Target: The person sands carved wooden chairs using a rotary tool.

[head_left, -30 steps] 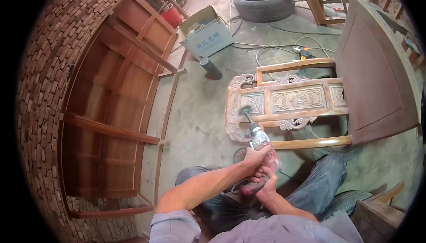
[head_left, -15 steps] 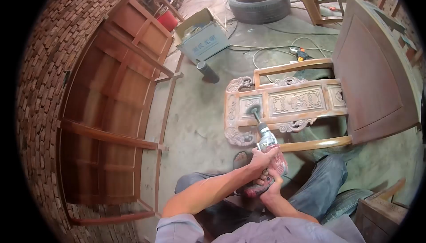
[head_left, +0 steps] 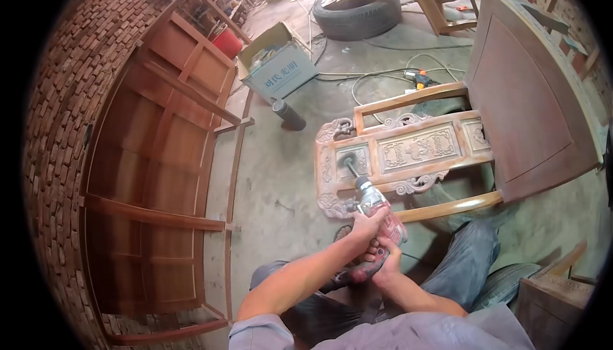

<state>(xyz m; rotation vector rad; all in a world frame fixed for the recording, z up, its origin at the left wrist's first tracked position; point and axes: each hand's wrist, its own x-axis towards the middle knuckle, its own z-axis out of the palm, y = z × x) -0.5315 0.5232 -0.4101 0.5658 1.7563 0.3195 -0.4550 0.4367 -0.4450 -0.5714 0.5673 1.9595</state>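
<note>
Both hands hold a red and silver power drill (head_left: 389,225) with a round brush head (head_left: 348,159) on a long shaft. My left hand (head_left: 371,225) wraps round the front of its body, behind the chuck. My right hand (head_left: 386,257) is closed on the rear handle. The brush head is over the small square panel at the left end of a carved wooden chair back (head_left: 418,149). That chair lies tipped over, its back low and level, its broad seat board (head_left: 520,104) standing upright at the right. Scrolled carvings edge the back.
Large wooden panel frames (head_left: 153,216) lean along the brick wall (head_left: 57,126) at left. A cardboard box (head_left: 281,72) and a dark cylinder (head_left: 289,115) stand on the floor. Farther back are a tire (head_left: 357,18), loose cables and an orange-black tool (head_left: 421,80).
The view has shifted slightly, so the scene sits a little farther left. The brush head has moved slightly leftward across the small carved panel. Both hands keep their grip on the drill.
</note>
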